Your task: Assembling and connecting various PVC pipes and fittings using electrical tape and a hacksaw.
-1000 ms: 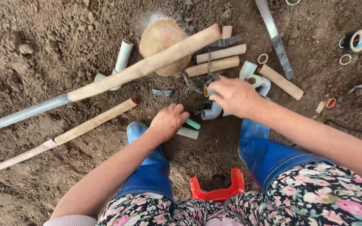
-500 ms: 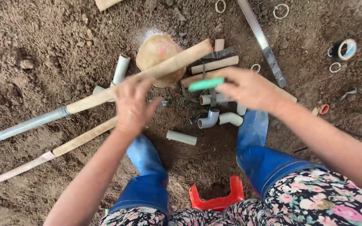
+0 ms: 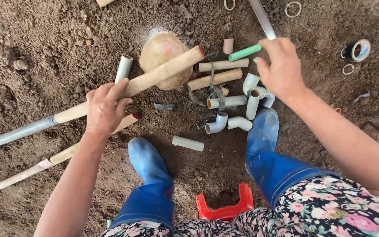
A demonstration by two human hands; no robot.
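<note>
On the bare soil at left, the left hand [image 3: 105,107] closes its grip around a long tan pipe [image 3: 154,79] lying slantwise. Rightward, past scattered pipe fittings [image 3: 235,112], the right hand [image 3: 281,70] pinches a short green pipe piece [image 3: 244,52], raised above them.

Below me, my blue rubber boots [image 3: 150,175] stand on brown dirt [image 3: 44,39] beside a red plastic stool [image 3: 225,208]. A roll of black tape [image 3: 357,49] lies far right; grey pipe elbows [image 3: 218,124] cluster ahead.
</note>
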